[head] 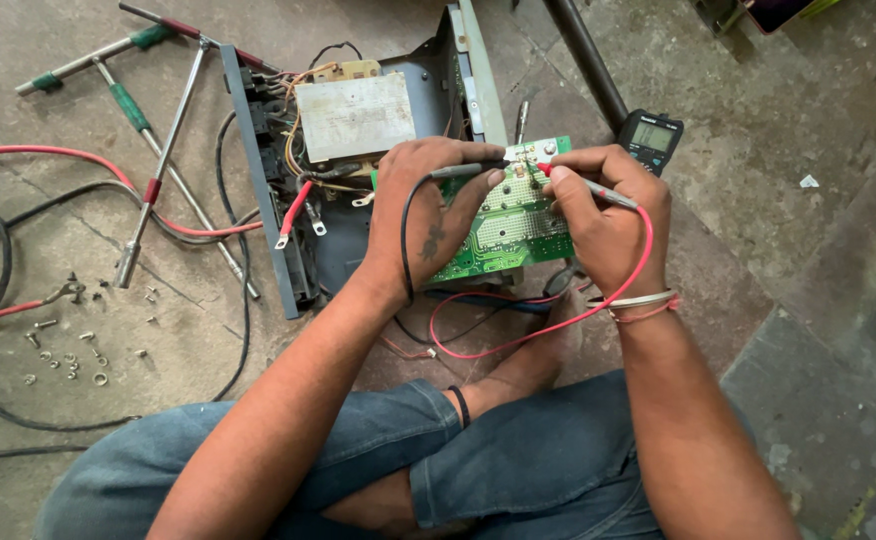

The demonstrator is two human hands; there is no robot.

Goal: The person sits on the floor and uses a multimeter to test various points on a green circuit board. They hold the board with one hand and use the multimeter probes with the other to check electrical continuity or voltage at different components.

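While crosswise, red probe (593,190) tip leftward

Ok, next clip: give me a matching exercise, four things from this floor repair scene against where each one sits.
Things:
1. red probe
2. black probe
3. multimeter
4. loose screws

Places:
A. on the floor at far left, beside the cables
B. in the left hand, tip on the green circuit board
C. on the floor past the right hand
D. in the right hand, tip on the board

Pairs: 1-D, 2-B, 3-C, 4-A
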